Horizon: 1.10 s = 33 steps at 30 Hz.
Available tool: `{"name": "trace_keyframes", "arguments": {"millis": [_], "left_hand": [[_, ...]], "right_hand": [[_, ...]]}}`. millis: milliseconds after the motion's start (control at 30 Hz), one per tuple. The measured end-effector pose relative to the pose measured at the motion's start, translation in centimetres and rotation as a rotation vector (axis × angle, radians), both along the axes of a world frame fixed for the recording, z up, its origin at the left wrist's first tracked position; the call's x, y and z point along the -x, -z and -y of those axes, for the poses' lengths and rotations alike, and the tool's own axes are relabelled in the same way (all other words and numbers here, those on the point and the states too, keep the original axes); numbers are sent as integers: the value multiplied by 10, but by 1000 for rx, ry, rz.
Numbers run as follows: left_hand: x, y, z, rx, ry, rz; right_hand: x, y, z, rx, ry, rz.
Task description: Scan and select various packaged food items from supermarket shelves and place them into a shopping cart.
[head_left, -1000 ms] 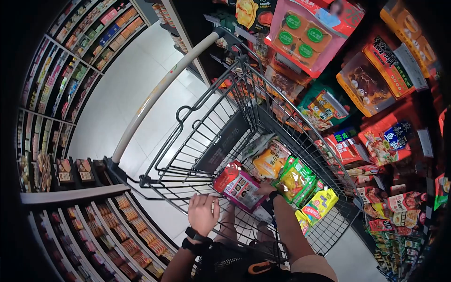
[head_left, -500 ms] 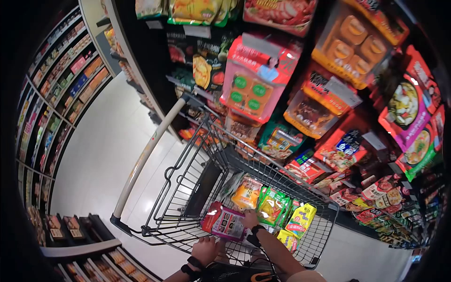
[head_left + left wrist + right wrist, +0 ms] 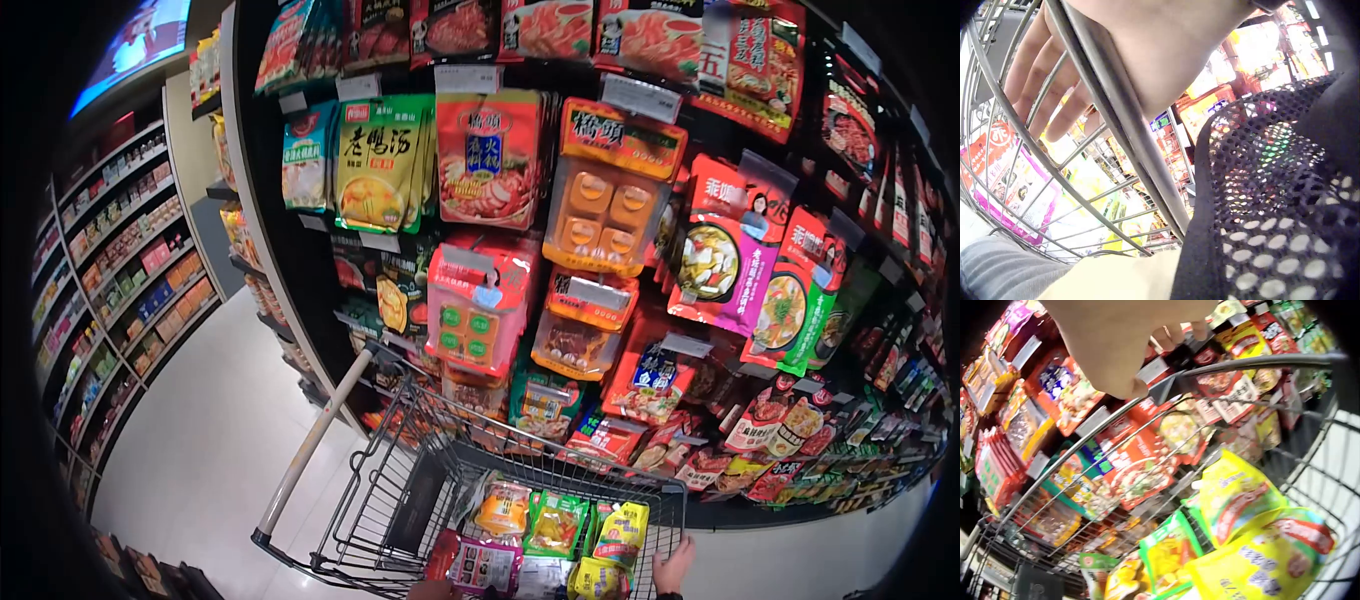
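Observation:
My left hand (image 3: 1147,50) lies across the metal rim (image 3: 1125,119) of a shopping cart, its fingers hanging loosely over the inside; in the head view only a bit of it shows at the bottom edge. My right hand (image 3: 674,567) is at the cart's right end. In the right wrist view this hand (image 3: 1116,344) is above the cart's long rim (image 3: 1260,361), fingers loosely bent and no item visible in them. Inside the cart lie a red-and-purple package (image 3: 485,566), an orange-and-white bag (image 3: 503,506), a green bag (image 3: 557,524) and yellow pouches (image 3: 622,535).
Hanging seasoning packets (image 3: 497,160) fill the dark shelf wall directly beyond the cart (image 3: 335,545). At left, a pale tiled aisle (image 3: 190,440) runs beside another stocked shelf (image 3: 150,290). A lit screen (image 3: 135,45) hangs at the upper left.
My right hand has let go of the red-and-purple package and moved right to the cart's end. The head view has tilted up toward the shelf wall, so the cart sits lower in view.

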<state>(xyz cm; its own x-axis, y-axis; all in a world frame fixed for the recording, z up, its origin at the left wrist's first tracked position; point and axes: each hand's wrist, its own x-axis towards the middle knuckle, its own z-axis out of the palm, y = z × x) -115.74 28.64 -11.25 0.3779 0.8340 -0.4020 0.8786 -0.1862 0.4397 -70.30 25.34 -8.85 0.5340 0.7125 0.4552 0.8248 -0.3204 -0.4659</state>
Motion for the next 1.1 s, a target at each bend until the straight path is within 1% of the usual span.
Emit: {"name": "trace_keyframes", "arguments": {"millis": [67,100,133,167,200,233,267,300,333,400,433,467,500,533,567,600,633,667,700,733,767,800,833,867,900,933,967,1000,1033,1067,1100], "left_hand": [[2,-2,16,44,-32,-52],[4,-2,14,40,-40,-55],[4,-2,9,104,-117,-27],[3,-3,6,173,-181,4],[2,-4,5,174,-176,3],[2,-5,3,165,-113,-32],[2,-6,-4,156,-44,-65],[3,-16,-19,193,-115,-200],[10,-32,-19,187,-138,-221],[13,-23,-19,124,-200,-276],[15,-20,-18,123,-192,-281],[13,-20,-15,59,-256,-278],[11,-20,-13,-4,-320,-274],[11,-20,-13,-3,-318,-272],[10,-25,-13,-36,-354,-264],[10,-31,-14,-68,-390,-255],[13,-40,-16,-59,-400,-232],[17,-38,-16,-57,-399,-230],[24,-33,-16,-87,-399,-241],[33,-28,-16,-116,-400,-252],[40,-21,-19,-194,-397,-226],[50,-10,-20,-200,-396,-220],[62,2,-20,-112,-374,-222],[67,0,-24,-25,-352,-223],[66,-19,-25,-17,-354,-248],[77,-4,-27,-67,-358,-227],[79,-18,-29,-75,-337,-255],[81,-32,-32,-82,-316,-282],[98,5,-33,-136,-329,-252],[98,3,-31,-143,-341,-232],[96,-10,-30,-100,-360,-195]], "right_hand": [[-40,76,78,192,133,97],[-42,95,90,187,125,94],[-45,109,97,300,146,104],[-49,113,108,420,179,115],[-51,107,111,421,184,114],[-53,103,110,501,250,-63],[-49,89,104,576,320,-240],[-45,81,100,556,311,-220],[-51,81,100,555,322,-221],[-58,86,97,503,157,-509],[-57,88,103,440,119,-534],[-66,97,105,440,121,-533],[-73,107,106,375,63,-564],[-79,116,108,310,4,-594],[-79,118,108,287,-24,-628],[-75,121,109,287,-22,-626],[-69,124,109,241,-11,-703],[-62,122,108,193,-1,-779],[-55,120,106,194,1,-777],[-48,116,104,242,-5,-725],[-42,113,96,282,-13,-671],[-39,111,90,323,-20,-616],[-35,117,88,305,-35,-645],[-29,119,87,299,-34,-645],[-23,120,86,232,-44,-715],[-15,122,84,165,-54,-784],[-9,129,84,225,-77,-649],[-2,132,83,217,-73,-649],[3,134,84,216,-82,-623],[5,134,86,218,-94,-594],[5,137,87,211,-78,-657]]}}
